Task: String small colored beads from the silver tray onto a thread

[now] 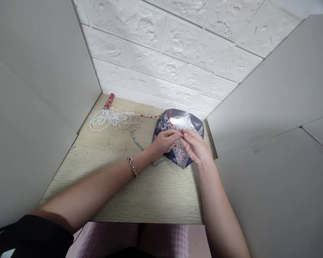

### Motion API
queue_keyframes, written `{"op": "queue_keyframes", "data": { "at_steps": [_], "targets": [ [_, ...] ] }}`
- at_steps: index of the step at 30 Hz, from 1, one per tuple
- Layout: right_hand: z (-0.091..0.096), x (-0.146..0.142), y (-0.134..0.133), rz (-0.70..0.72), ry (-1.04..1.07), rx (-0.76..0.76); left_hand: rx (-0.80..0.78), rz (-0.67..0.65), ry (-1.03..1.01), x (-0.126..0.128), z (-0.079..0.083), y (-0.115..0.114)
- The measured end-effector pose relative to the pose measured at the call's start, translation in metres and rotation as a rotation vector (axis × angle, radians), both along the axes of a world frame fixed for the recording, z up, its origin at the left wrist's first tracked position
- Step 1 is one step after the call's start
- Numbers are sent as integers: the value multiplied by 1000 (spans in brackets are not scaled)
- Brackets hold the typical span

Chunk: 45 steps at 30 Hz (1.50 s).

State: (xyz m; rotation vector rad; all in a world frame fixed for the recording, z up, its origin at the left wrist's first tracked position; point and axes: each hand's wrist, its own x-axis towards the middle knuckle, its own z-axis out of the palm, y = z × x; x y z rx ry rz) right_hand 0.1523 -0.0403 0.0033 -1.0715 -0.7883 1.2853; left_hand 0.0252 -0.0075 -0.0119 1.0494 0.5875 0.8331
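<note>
My left hand [166,141] and my right hand [195,144] meet fingertip to fingertip, both closed in a pinch. What they hold is too small to make out. Beneath them lies an opened-out foil bag [183,118], silver inside and dark blue at its edges. Loose small beads [181,152], mostly pink, clear and red, are heaped on it, partly hidden by my hands. A strand of red beads [150,116] runs across the table onto the foil and down toward my fingers. Left of my left hand is a strand of green beads [136,141], partly covered by that hand.
At the back left of the wooden table [150,200] lie a bundle of white bead strands [107,118] and a red cylinder [109,101]. Thin clear thread [187,175] loops near the foil. A white brick-patterned wall [150,61] and grey side panels enclose the table.
</note>
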Motion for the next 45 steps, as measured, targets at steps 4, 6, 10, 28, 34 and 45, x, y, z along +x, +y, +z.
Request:
{"op": "queue_keyframes", "data": {
  "at_steps": [4, 6, 10, 28, 34, 45],
  "targets": [
    [-3, 0, 1, -3, -8, 11, -5, -16, -18, 0, -2, 1],
    [-3, 0, 1, -12, -21, 18, -6, -10, -20, 0, -3, 1],
    [-3, -1, 2, -24, -22, 18, 9, -6, -22, 1, -5, 1],
    [-3, -2, 1, -26, -31, 24, -14, 2, -22, 1, -3, 1],
    [-4, -2, 2, -22, -36, 33, 1, 8, -16, 2, -5, 1],
    [-2, -3, 0, -20, -17, 24, 4, 13, -1, 2, -3, 0]
  ]
}}
